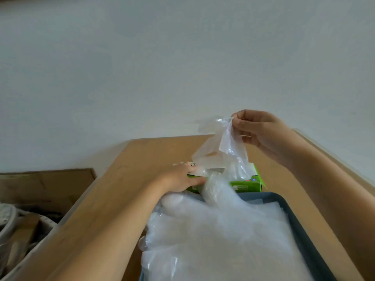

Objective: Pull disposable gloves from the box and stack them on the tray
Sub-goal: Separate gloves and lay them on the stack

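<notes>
The right hand [263, 131] has thumb and forefinger pinched shut on the top edge of a clear glove [221, 147], the other fingers loosely curled behind. It holds the glove up above the green box [244, 186], so the film hangs down in a crumpled sheet toward the slot. The left hand [180, 178] lies across the box's top at its 9 o'clock end, fingers fairly straight and pressing down to steady the carton, gripping nothing. This looks like the middle of a pull: the glove is mostly out, though the film is too clear and bunched to say whether its lower end has left the opening. The next move, I'd judge, is to draw it free and swing it toward 6 o'clock onto the pile of gloves [223, 236] on the dark tray [302, 224] — a pile already deep and spilling over the tray's 9 o'clock edge onto the wooden table [129, 179]. The tray butts up just beside the box, so the carry is short, and there is open air above. The table's edge at 9 o'clock drops off to a cardboard carton [44, 189] and a basket of clutter [18, 230] — light film could slide that way.
</notes>
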Available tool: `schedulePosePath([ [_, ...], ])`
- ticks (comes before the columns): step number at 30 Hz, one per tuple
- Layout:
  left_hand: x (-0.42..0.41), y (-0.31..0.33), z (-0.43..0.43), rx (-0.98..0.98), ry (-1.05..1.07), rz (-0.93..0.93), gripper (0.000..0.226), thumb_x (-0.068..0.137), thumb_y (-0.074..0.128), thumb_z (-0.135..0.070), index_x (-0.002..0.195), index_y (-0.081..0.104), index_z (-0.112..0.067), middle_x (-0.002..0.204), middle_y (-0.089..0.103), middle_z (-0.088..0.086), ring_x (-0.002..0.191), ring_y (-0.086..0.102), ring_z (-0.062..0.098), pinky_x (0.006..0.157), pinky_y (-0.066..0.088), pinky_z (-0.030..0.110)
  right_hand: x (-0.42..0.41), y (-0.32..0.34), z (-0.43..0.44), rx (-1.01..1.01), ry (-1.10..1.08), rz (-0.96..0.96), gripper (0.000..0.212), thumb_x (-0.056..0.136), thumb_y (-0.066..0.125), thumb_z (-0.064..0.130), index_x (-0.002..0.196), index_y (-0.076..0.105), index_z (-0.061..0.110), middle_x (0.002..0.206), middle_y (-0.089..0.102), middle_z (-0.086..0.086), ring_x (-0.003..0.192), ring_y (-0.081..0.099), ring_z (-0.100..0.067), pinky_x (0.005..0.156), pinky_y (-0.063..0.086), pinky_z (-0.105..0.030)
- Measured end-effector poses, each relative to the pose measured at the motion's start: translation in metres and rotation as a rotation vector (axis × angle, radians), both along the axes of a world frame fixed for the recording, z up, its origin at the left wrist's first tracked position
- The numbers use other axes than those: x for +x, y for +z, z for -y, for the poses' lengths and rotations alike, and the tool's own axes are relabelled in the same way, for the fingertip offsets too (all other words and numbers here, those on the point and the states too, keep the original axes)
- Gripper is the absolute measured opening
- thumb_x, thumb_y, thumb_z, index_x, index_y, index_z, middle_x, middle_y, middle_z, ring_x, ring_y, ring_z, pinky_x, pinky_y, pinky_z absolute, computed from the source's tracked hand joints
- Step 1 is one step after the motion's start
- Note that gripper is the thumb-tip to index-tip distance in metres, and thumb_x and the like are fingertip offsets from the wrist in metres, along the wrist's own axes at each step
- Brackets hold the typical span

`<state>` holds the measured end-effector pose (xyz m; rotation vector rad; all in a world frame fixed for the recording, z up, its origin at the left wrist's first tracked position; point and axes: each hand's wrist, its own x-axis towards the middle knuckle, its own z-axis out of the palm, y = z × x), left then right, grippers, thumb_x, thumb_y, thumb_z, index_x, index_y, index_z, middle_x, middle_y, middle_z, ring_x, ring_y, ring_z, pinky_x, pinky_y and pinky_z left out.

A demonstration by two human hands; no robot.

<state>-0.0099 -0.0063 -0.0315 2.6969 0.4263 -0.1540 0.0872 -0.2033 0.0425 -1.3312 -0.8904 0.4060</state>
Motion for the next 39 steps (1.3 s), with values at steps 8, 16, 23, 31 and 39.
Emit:
schedulePosePath([
  [8, -0.046, 0.050, 0.037, -1.016, -0.143, 0.358, 0.083, 0.065, 0.051, -0.085, 0.123, 0.059, -0.028, 0.141, 0.052, 0.005, 0.132, 0.047, 0.016, 0.114, 0.030, 0.041, -0.050, -0.005, 0.034, -0.125, 0.161, -0.273, 0.017, 0.095, 0.047, 0.006, 0.091, 0.062, -0.001, 0.073, 0.065, -0.007, 0.063, 0.060, -0.013, 0.057, 0.051, -0.018],
  [16, -0.077, 0.064, 0.091, -0.768, -0.070, 0.509, 0.014, 0.084, 0.072, -0.022, 0.091, 0.071, -0.009, 0.089, 0.071, 0.002, 0.084, 0.066, 0.013, 0.084, 0.051, 0.025, -0.089, -0.023, 0.055, -0.232, 0.400, -0.739, 0.023, 0.090, 0.055, 0.008, 0.107, 0.067, -0.001, 0.106, 0.065, -0.018, 0.083, 0.067, -0.019, 0.083, 0.056, -0.033],
  [23, -0.096, 0.070, 0.098, -0.744, 0.127, 0.589, 0.022, 0.093, 0.061, -0.023, 0.075, 0.063, -0.011, 0.066, 0.058, 0.007, 0.065, 0.055, 0.020, 0.064, 0.045, 0.027, -0.118, -0.042, 0.089, -0.243, 0.117, -0.155, 0.074, 0.065, 0.060, 0.079, 0.129, 0.051, 0.044, 0.129, 0.060, 0.008, 0.114, 0.061, -0.011, 0.094, 0.052, -0.036],
  [31, -0.108, 0.073, 0.097, -0.739, 0.230, 0.594, 0.033, 0.097, 0.054, -0.023, 0.066, 0.050, -0.012, 0.041, 0.032, -0.009, 0.036, 0.029, 0.009, 0.056, 0.033, 0.028, -0.141, -0.038, 0.095, -0.305, -0.267, 0.465, 0.062, 0.058, 0.073, 0.061, 0.115, 0.053, 0.045, 0.120, 0.053, 0.026, 0.113, 0.051, 0.010, 0.087, 0.044, -0.007],
  [39, -0.131, 0.091, 0.078, -0.600, 0.103, 0.342, 0.054, 0.075, 0.053, -0.062, 0.086, 0.062, -0.010, 0.050, 0.034, -0.002, 0.045, 0.029, 0.012, 0.044, 0.036, 0.015, -0.149, -0.013, 0.077, -0.209, -0.193, 0.050, 0.014, 0.088, 0.065, 0.021, 0.086, 0.074, 0.010, 0.066, 0.069, -0.005, 0.054, 0.061, -0.010, 0.060, 0.054, -0.018],
])
